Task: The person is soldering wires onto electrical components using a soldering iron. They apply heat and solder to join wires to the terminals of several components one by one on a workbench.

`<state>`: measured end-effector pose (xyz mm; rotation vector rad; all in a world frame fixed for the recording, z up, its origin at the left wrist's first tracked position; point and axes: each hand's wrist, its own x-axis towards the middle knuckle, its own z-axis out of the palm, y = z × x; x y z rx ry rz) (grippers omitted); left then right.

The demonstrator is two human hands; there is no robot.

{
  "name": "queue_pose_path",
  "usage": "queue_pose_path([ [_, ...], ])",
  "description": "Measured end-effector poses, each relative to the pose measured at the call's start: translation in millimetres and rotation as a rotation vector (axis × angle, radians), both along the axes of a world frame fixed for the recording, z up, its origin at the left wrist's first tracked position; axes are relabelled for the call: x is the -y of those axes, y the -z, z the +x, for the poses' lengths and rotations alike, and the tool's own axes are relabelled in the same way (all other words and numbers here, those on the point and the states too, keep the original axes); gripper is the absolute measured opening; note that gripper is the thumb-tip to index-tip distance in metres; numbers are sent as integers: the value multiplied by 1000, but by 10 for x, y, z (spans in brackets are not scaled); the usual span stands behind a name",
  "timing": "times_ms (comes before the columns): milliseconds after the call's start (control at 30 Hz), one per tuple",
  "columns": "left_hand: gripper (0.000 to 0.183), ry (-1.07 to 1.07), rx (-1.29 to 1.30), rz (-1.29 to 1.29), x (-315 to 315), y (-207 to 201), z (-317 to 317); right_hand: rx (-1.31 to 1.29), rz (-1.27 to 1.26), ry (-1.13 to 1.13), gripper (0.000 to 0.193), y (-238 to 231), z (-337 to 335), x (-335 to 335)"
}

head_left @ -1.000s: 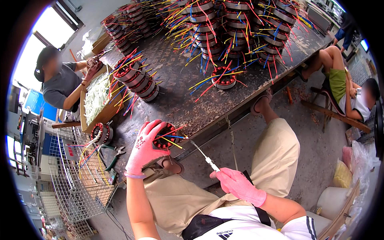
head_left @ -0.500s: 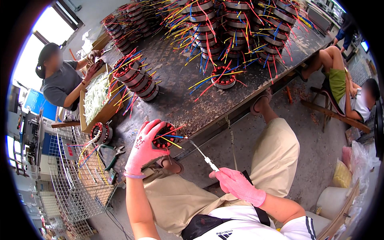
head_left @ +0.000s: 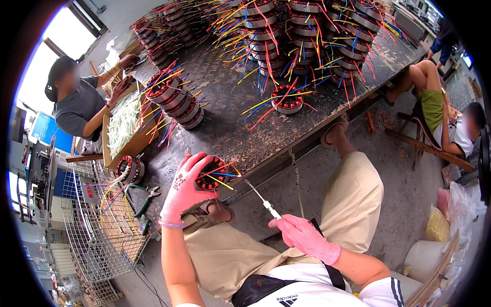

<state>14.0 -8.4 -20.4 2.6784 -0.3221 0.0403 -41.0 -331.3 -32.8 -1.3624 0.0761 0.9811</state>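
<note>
My left hand [head_left: 185,187], in a pink glove, is closed around a motor stator [head_left: 210,173] at the table's near edge. Red, blue and yellow wires [head_left: 225,174] stick out from it to the right. My right hand [head_left: 308,236], also gloved in pink, grips a slim tool [head_left: 270,207] with a white handle part and a long, thin metal shaft bent at its end. Its tip lies close beside the wire ends; whether they touch is hard to tell. Another stator [head_left: 130,170] with white sleeving on its leads lies left of my left hand.
Tall stacks of stators [head_left: 261,36] fill the table's far side; a shorter stack [head_left: 176,102] and a single stator [head_left: 287,100] stand nearer. At left are a box of white tubes [head_left: 121,125], green-handled pliers [head_left: 147,200] and a wire basket [head_left: 97,230]. A co-worker [head_left: 76,102] sits beyond the box.
The tool's tip has shifted slightly right and down from the wire ends, with my right hand barely moving. My left hand keeps the stator in place. The co-worker's far hand has moved outward.
</note>
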Motion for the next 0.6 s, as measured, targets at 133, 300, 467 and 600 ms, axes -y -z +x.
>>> queue_pose_path([
  [133, 94, -6, -4, 6, 8, -7, 4, 11, -14, -4, 27, 16, 4, -6],
  [300, 94, -10, -9, 3, 10, -9, -3, 37, -23, -35, 29, 47, 0, 1],
  [467, 94, -9, -6, 4, -9, 7, -3, 65, -26, -48, 30, 39, 4, 1],
  [600, 94, -8, -7, 3, -5, 5, 1, 71, -5, -33, 30, 98, -12, 5],
])
